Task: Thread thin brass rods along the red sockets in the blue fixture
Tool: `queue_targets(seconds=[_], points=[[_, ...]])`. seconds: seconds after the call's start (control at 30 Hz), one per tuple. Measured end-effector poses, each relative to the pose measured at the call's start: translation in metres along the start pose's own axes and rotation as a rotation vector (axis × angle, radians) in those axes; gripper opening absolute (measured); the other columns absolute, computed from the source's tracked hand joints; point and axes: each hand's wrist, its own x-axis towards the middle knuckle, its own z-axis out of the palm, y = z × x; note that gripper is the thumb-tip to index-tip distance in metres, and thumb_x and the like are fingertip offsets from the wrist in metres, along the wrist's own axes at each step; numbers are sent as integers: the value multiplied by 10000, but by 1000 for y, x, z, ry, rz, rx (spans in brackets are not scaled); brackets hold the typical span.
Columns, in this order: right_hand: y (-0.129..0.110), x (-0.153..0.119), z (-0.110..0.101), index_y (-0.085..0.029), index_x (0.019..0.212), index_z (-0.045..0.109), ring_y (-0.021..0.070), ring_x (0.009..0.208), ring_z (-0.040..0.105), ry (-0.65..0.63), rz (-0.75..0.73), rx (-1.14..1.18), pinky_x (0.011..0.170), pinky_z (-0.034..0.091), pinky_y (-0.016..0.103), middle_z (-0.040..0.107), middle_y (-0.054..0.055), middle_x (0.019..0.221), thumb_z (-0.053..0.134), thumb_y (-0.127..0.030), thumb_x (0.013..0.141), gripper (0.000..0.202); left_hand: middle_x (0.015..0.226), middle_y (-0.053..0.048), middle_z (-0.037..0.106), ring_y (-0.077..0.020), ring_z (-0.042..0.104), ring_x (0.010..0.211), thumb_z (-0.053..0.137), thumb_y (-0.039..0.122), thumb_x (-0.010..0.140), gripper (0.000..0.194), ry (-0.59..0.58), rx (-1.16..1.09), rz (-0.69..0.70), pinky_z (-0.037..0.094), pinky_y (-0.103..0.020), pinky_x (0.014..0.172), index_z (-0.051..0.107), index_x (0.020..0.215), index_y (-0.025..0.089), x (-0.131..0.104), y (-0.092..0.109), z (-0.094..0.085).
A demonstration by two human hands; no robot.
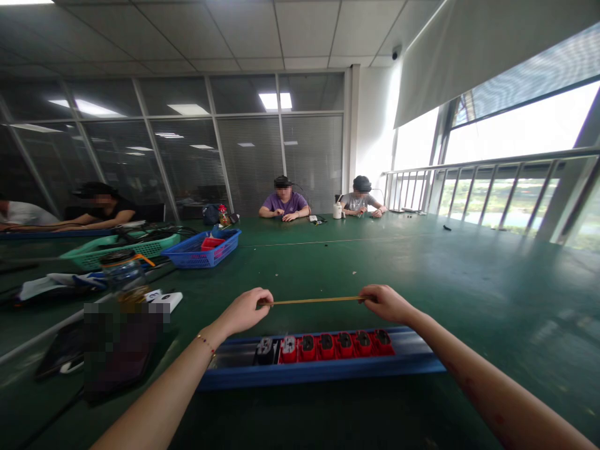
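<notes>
A slender, yellowish-brown strip [319, 300], straight and taut-looking, spans the gap between the left fingers [265, 298] and the right fingers [369, 292], which grip its ends. It lies crosswise, nearly level, roughly parallel to the long blue tray [323, 373]; its height over the green table [323, 272] is unclear.

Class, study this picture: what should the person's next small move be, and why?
Probably ease the thin yellow strip toward the row of red blocks, with both ends held. The left hand and right hand grip it near its ends, it looks straight, and it runs roughly parallel to the blue tray that holds the blocks.
</notes>
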Motion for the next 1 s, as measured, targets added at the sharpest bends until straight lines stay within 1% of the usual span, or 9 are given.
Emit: queue_targets(seconds=[0.13, 0.23, 0.33, 0.4, 0.47, 0.53, 0.67, 0.87, 1.0], points=[[-16, -20, -8, -201, 860, 620, 145, 687, 539, 175, 29, 34, 639, 397, 229, 615, 26, 800, 390, -157, 720, 272, 831, -19, 603, -156, 553, 759, 383, 321, 785, 249, 105, -337, -56, 419, -249, 683, 561, 912, 201, -22, 18, -10], [-27, -32, -6, -203, 839, 612, 137, 651, 532, 232, 53, 65, 612, 399, 225, 607, 20, 767, 409, -146, 698, 253, 754, -12, 596, -158, 547, 705, 424, 382, 768, 296, 88, -438, -86, 421, -251, 652, 567, 938, 186, -37, 31, -10], [-32, -43, -5, -198, 833, 610, 129, 641, 536, 194, 50, 181, 591, 407, 215, 611, 15, 771, 436, -162, 700, 222, 772, -17, 608, -166, 547, 727, 421, 450, 767, 358, 70, -528, -141, 419, -245, 653, 578, 952, 187, -50, 37, -8], [-33, -49, -7, -192, 869, 605, 130, 642, 541, 96, 51, 291, 577, 416, 211, 614, 13, 769, 478, -226, 722, 197, 833, -23, 621, -174, 548, 783, 420, 464, 769, 370, 68, -597, -184, 416, -245, 682, 580, 960, 192, -56, 36, -8], [-33, -54, -12, -184, 915, 590, 137, 648, 548, -13, 73, 414, 569, 427, 213, 614, 15, 761, 513, -321, 736, 238, 857, -24, 623, -176, 546, 803, 436, 467, 763, 374, 57, -649, -219, 413, -245, 691, 574, 974, 190, -60, 34, -7], [-33, -58, -18, -171, 935, 575, 145, 678, 551, -64, 104, 528, 586, 438, 222, 612, 23, 780, 508, -403, 748, 305, 846, -23, 622, -171, 547, 786, 453, 471, 753, 376, 49, -674, -240, 411, -244, 682, 572, 966, 185, -63, 31, -6], [-34, -63, -20, -164, 880, 573, 138, 677, 531, -35, 166, 584, 583, 427, 220, 591, 22, 762, 444, -482, 777, 358, 777, -15, 608, -150, 537, 713, 466, 486, 738, 370, 43, -673, -230, 403, -236, 654, 581, 892, 170, -64, 29, -4], [-23, -64, 0, -183, 795, 521, 118, 581, 496, -13, 228, 529, 488, 383, 199, 548, -7, 649, 480, -516, 745, 340, 602, 18, 562, -140, 521, 595, 461, 512, 720, 410, -18, -646, -263, 378, -225, 563, 550, 933, 173, -64, 30, 2], [-15, -64, 9, -185, 793, 504, 96, 503, 435, -13, 240, 489, 444, 331, 191, 476, -42, 550, 496, -512, 737, 331, 565, 23, 553, -145, 525, 570, 457, 527, 713, 405, -35, -603, -281, 368, -224, 535, 545, 894, 175, -64, 27, 7]])
